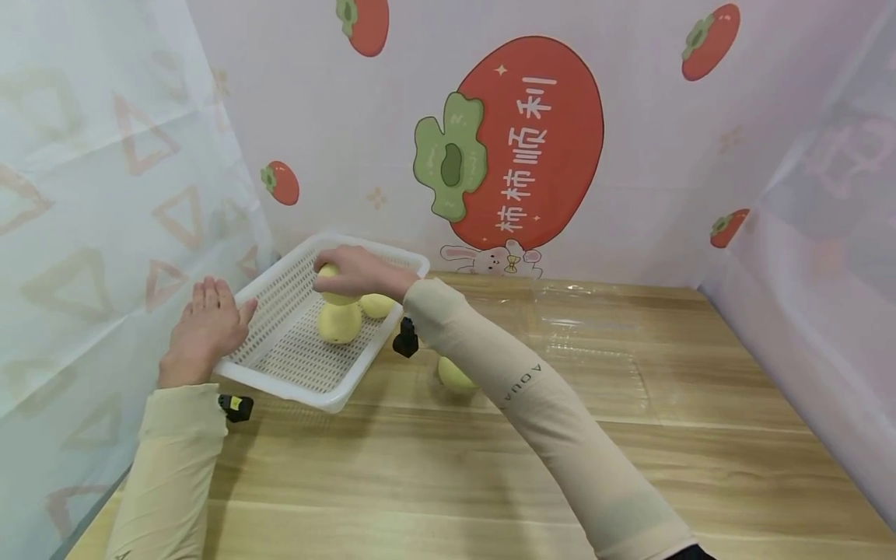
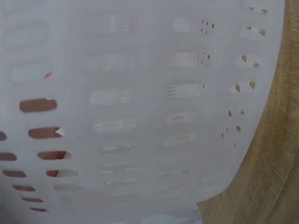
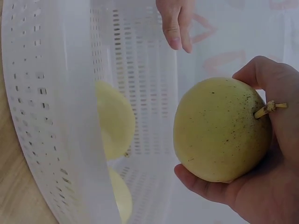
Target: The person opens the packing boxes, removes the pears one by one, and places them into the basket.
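My right hand (image 1: 360,272) grips a yellow pear (image 3: 219,130) over the white plastic basket (image 1: 336,398). Dark specks and a short brown stem show on this fruit, with thumb and fingers curled round its sides. Below it in the basket lie a large yellow pear (image 1: 339,323) and another yellow pear (image 1: 376,305), partly covered from above by the right hand. My left hand (image 1: 210,327) is held at the basket's left rim, fingers straight and thumb spread. In the left wrist view the slotted basket wall (image 2: 149,112) fills most of the picture.
One more yellow pear (image 1: 455,376) sits on the wooden table (image 1: 392,482), partly behind the right sleeve. Clear plastic packaging (image 1: 602,373) lies to the right. Printed cloth walls (image 1: 644,140) stand at the back and both sides, the left one close to the left arm.
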Motion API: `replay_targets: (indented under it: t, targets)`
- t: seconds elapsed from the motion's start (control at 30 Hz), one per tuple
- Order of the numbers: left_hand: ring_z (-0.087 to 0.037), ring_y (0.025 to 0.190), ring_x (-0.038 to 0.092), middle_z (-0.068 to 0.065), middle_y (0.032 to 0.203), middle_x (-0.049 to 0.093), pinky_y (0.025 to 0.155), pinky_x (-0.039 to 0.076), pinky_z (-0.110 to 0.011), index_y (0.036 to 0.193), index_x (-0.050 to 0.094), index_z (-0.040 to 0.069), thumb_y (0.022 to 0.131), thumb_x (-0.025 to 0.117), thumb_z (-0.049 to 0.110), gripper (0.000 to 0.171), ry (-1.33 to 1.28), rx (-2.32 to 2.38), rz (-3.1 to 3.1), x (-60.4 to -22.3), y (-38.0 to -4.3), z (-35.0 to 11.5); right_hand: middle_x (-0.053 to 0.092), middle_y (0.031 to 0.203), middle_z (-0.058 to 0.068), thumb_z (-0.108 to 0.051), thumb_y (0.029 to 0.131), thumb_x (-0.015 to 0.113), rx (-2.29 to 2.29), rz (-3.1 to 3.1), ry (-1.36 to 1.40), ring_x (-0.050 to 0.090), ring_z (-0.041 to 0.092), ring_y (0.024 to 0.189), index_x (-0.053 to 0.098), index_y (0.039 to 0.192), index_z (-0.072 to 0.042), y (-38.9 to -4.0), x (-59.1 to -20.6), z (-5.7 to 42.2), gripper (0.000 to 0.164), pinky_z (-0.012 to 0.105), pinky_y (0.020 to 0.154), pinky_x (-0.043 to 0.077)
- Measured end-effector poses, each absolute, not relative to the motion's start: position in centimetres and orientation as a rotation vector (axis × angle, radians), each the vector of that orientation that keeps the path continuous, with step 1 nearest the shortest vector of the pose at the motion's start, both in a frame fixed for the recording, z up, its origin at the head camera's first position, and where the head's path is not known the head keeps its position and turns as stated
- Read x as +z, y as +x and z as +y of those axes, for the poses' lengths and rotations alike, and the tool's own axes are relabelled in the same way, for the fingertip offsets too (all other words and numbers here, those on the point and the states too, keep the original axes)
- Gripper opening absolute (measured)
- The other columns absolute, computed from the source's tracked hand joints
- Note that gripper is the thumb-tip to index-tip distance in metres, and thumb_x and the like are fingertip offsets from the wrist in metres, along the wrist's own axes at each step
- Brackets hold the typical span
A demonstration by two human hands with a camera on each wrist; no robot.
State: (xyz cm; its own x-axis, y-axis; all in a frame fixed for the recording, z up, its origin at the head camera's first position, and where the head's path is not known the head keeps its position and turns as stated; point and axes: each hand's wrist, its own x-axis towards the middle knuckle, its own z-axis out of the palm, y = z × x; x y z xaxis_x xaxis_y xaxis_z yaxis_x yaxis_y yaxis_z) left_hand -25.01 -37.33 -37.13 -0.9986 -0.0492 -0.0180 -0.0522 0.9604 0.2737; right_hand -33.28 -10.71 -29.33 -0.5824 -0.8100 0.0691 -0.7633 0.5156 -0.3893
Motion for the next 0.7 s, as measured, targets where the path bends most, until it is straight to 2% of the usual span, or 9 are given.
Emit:
replay_targets:
  t: [0.27,0.43,0.7]
  targets:
    - [-0.053,0.144,-0.018,-0.038,0.152,-0.021,0.117,0.0,-0.068,0.146,-0.015,-0.016,0.102,0.011,0.057,0.09,-0.094,0.416,3.111,-36.6,-25.3,-37.1,0.064,0.107,-0.003,-0.033,0.095,0.051,-0.621,2.62,-1.346,0.053,0.008,0.079,0.062,0.125,-0.014,-33.4,-29.3,-13.0,0.036,0.017,0.066,0.042]
    - [-0.053,0.144,-0.018,-0.038,0.152,-0.021,0.117,0.0,-0.068,0.146,-0.017,-0.016,0.102,0.011,0.058,0.091,-0.115,0.402,3.096,-36.4,-25.5,-36.9,0.065,0.109,-0.003,-0.033,0.096,0.051,-0.669,2.586,-1.314,0.055,0.007,0.079,0.061,0.128,-0.014,-33.6,-29.7,-14.4,0.039,0.016,0.067,0.044]
    - [-0.055,0.143,-0.016,-0.04,0.152,-0.019,0.117,0.001,-0.069,0.145,-0.015,-0.018,0.103,0.012,0.055,0.089,-0.11,0.375,3.099,-36.8,-25.2,-37.1,0.065,0.117,-0.006,-0.041,0.096,0.053,-0.745,2.62,-1.167,0.057,0.005,0.093,0.063,0.125,-0.019,-34.1,-31.3,-16.3,0.038,0.014,0.073,0.045]
